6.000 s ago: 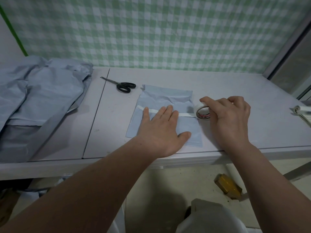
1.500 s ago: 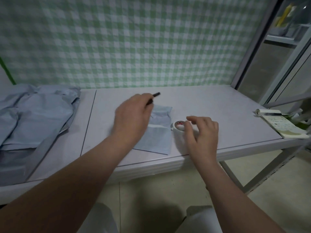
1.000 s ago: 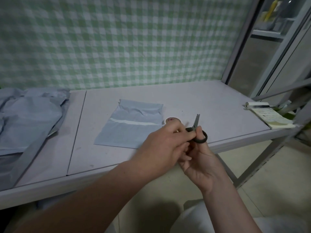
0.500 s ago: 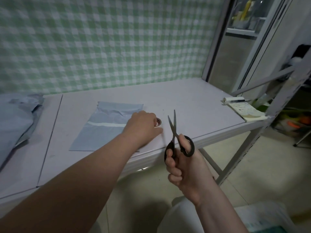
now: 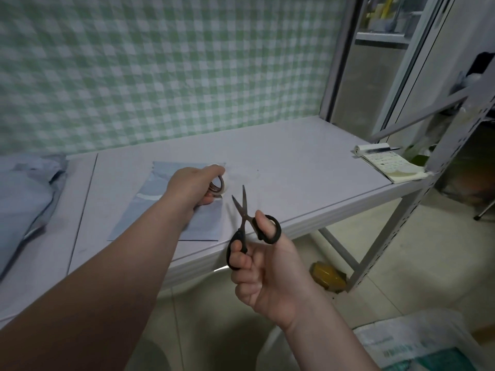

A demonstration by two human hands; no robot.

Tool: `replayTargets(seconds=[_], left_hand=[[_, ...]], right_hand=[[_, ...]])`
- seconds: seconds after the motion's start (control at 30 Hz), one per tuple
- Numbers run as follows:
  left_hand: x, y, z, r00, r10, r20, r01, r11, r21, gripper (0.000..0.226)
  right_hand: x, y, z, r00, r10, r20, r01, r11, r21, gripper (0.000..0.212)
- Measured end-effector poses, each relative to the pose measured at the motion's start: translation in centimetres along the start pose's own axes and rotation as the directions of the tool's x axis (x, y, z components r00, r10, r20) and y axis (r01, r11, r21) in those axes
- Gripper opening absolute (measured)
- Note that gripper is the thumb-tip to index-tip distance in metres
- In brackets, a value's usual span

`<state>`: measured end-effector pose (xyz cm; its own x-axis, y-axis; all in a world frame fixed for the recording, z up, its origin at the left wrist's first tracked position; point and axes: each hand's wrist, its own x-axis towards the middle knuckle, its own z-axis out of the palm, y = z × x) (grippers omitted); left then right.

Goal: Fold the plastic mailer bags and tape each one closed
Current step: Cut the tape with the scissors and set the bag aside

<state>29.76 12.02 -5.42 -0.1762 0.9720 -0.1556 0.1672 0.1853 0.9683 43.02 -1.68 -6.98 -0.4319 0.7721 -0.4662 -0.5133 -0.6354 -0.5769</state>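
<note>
Left hand [image 5: 191, 184] is gripping the tape roll [image 5: 217, 185] over the folded mailer bag [image 5: 171, 210] on the table [image 5: 294, 167], apparently tensioning tape; right hand [image 5: 263, 266] is holding scissors [image 5: 247, 223], blades parted, ready for cutting.

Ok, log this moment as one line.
left hand: holds tape roll | right hand: holds scissors, blades open | mailer bag: flat on table

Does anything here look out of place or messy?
Only a yellowish lump on the floor by the table leg, as if dropped; what it is, I cannot tell. The mailer lies flat; left hand grips tape, right hand scissors.
</note>
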Motion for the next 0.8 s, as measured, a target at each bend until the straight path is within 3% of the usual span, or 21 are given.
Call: replayTargets(seconds=[0.1, 0.53, 0.8], left_hand=[[0.4, -0.4, -0.6, 0.999, -0.023, -0.029, 0.023, 1.000, -0.006, 0.034], [0.5, -1.1, -2.0, 0.998, 0.005, -0.055, -0.010, 0.995, -0.099, 0.028], [0.7, -1.3, -2.4, 0.997, 0.005, -0.073, -0.012, 0.996, -0.085, 0.032]], right_hand=[[0.8, 0.2, 0.6, 1.000, 0.021, -0.004, -0.020, 0.999, 0.040, 0.045], [1.4, -0.4, 3.0, 1.000, 0.012, -0.004, -0.010, 0.961, 0.275, 0.042], [2.0, -0.4, 3.9, 1.000, 0.006, -0.007, -0.004, 0.968, 0.253, 0.038]])
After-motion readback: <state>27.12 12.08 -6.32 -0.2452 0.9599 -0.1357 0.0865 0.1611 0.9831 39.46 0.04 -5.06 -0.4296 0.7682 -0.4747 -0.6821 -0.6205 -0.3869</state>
